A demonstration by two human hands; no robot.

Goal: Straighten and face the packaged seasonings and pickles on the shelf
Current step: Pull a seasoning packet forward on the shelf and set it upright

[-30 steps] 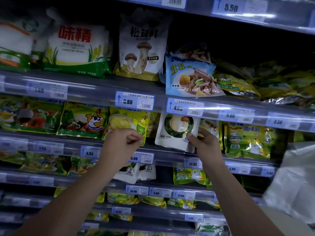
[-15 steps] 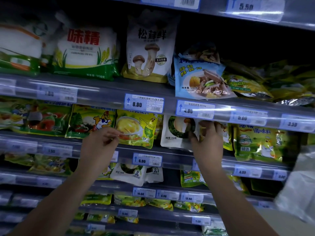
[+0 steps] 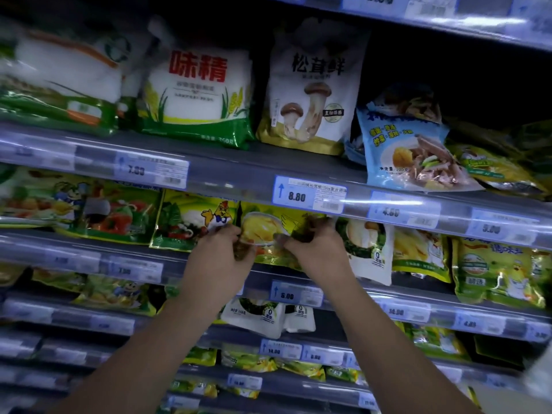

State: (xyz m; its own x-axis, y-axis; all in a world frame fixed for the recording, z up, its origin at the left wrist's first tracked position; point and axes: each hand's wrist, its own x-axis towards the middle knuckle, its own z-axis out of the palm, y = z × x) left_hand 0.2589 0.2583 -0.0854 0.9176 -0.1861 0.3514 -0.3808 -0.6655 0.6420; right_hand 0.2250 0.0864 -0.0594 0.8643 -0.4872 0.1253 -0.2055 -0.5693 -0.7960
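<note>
Head view; the frame edges are smeared by motion.

Hands: your left hand point(image 3: 218, 258) is at the left edge of the yellow packet point(image 3: 263, 231), the one printed with a bowl of yellow food. Its fingers are curled, with thumb and fingertips closed on that edge. Your right hand point(image 3: 316, 252) is at the packet's upper right corner, fingers curled over it and gripping. The fingertips of both hands are blurred, so the exact contact points are not readable. Both forearms reach up from the bottom of the frame. The hands are near each other, with the bowl print between them.

Location: the packet stands on the middle shelf point(image 3: 74, 249), directly under the 8.80 price tag point(image 3: 310, 194) and above the 6.00 price tag point(image 3: 295, 294). Its front faces you, and its top is tucked under the rail above.

Neighbours:
- Left: a green packet with a cartoon chicken point(image 3: 191, 219). It is touching or overlapping the yellow packet; cannot tell which.
- Right: a white mushroom pouch point(image 3: 367, 249), just beside your right hand, with its lower edge hanging over the shelf rail.

Shelf above:
- A white bag with red characters point(image 3: 197, 94), upright.
- A tall mushroom pouch point(image 3: 313, 85) just beside it, upright.
- A blue packet point(image 3: 409, 150) further right, tilted forward with its lower edge over the rail.
</note>
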